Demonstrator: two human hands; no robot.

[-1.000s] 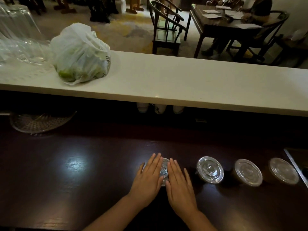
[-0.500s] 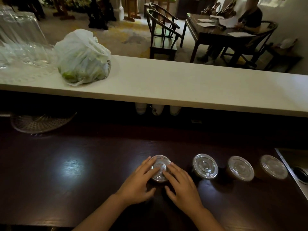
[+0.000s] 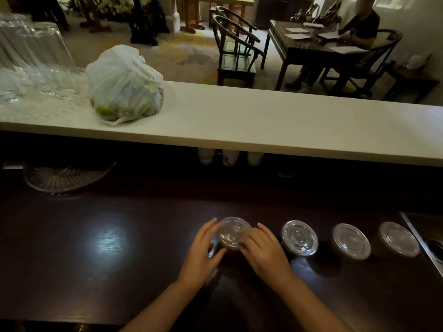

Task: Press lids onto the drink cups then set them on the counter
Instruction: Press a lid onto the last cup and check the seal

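On the dark worktop at near centre, a lidded drink cup (image 3: 232, 233) stands upright, clear lid facing up. Left hand (image 3: 202, 256) and right hand (image 3: 265, 254) clasp its sides, fingers curled around the rim. Three more lidded cups (image 3: 299, 237) line up to its right, well short of the white counter (image 3: 287, 125) beyond.

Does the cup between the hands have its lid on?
Yes. A clear lid covers the cup, with both hands' fingers at its rim. Whether it has snapped tight, cannot tell.

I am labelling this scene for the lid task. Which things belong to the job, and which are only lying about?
Belonging to the job:
- left hand and right hand, around the leftmost cup
- three lidded cups in the row
- white counter

Only lying about:
- plastic bag
- clear glasses
- glass plate
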